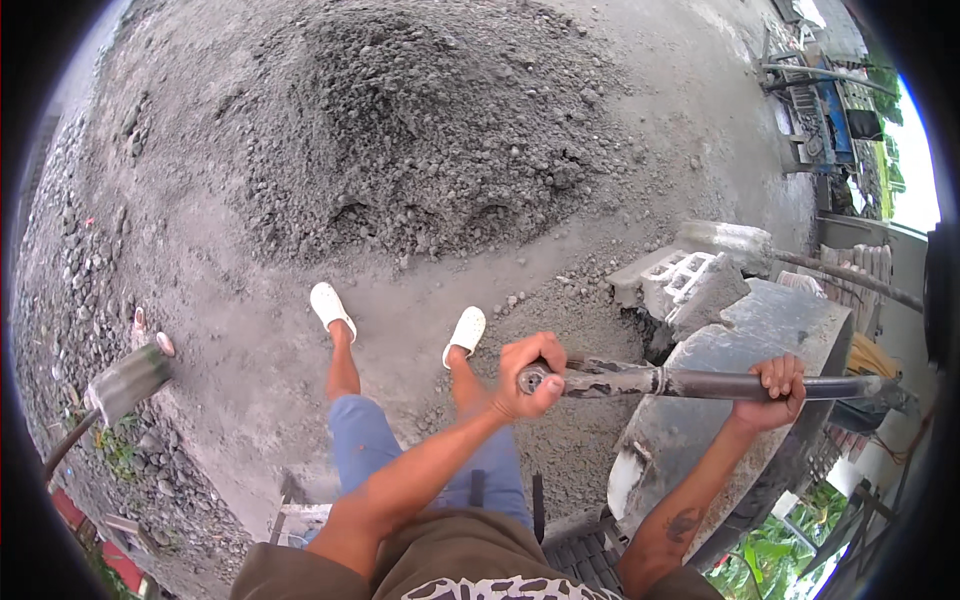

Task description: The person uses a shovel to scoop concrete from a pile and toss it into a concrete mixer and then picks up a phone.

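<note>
Over the grey metal panel (pixel 690 440): worn long-handled tool (pixel 700 384) | left hand (pixel 532 378) wrapped round its near end, right hand (pixel 778 390) curled round it farther along | looks stiff, probably heavy, slick where smooth; grip end and middle, well apart

Dusty grey ground (pixel 690 140) borders pebbles (pixel 85 265) at left; daylight (pixel 915 170) shows right.

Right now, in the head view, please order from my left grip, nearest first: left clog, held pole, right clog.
1. Held pole: inside the left grip.
2. Right clog: ahead, slightly left.
3. Left clog: farther left.
</note>
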The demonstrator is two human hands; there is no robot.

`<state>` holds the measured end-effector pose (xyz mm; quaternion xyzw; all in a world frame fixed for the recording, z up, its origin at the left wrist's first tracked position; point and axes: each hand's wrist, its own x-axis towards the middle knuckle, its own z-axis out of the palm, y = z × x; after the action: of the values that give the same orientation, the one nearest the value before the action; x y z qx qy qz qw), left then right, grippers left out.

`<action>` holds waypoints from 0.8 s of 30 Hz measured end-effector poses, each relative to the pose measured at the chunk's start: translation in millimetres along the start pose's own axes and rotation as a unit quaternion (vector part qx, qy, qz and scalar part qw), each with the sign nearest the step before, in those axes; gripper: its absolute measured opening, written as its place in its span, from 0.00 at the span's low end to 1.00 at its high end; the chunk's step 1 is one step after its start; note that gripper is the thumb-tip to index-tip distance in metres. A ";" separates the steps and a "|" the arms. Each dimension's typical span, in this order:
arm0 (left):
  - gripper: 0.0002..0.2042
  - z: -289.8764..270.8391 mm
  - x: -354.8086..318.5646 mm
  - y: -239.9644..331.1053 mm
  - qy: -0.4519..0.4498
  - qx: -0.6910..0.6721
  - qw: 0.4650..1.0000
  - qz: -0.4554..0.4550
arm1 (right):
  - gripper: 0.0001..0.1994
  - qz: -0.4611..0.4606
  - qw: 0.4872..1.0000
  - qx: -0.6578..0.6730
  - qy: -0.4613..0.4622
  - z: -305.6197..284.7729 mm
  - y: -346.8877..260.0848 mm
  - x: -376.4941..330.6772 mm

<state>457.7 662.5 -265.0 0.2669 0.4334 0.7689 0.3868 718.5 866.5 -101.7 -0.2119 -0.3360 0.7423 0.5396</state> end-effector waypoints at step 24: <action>0.22 -575.7 -326.3 415.4 0.751 0.399 0.455 -0.264 | 0.11 0.774 0.488 0.112 0.388 261.3 868.2 -361.7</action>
<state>59.4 -6.9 -204.2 -0.4164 0.8648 0.2756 -0.0536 88.2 288.2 -571.9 -0.5906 0.2928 0.7353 -0.1573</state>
